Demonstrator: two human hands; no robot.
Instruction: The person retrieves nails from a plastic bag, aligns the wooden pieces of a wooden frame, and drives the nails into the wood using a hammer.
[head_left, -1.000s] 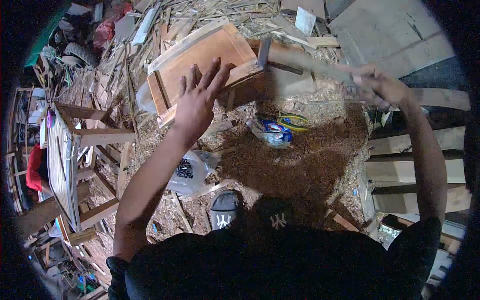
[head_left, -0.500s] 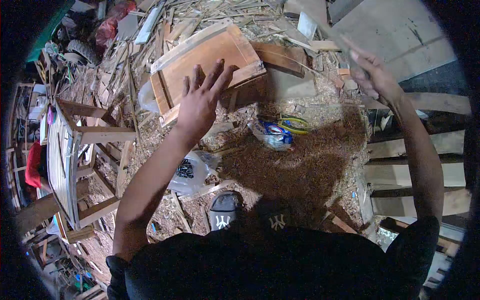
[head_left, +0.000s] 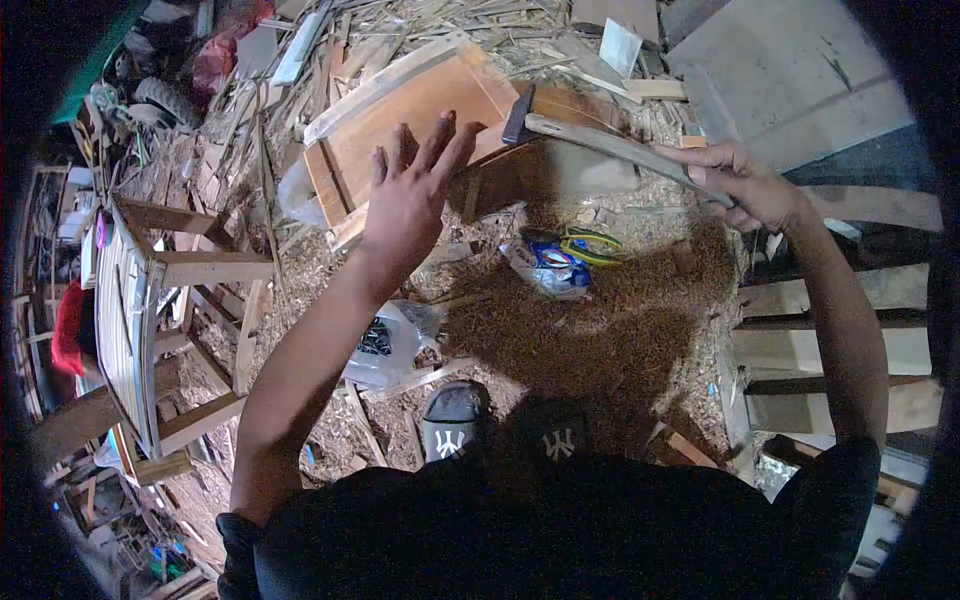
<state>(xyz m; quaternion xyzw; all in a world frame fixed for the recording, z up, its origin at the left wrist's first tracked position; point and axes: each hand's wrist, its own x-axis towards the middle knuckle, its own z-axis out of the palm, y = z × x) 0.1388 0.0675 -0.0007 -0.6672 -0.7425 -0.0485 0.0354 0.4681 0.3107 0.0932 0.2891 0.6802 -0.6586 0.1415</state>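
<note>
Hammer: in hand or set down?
In hand: the right hand grips the hammer's handle. Its head shows at the right end of the framed wooden panel; cannot tell if they touch.

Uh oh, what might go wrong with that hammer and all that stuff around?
The hammer has its head near the left hand, so a missed swing might hurt those spread fingers. The plastic bag of small dark pieces lies near a shoe, so a careless step might spill it.
</note>
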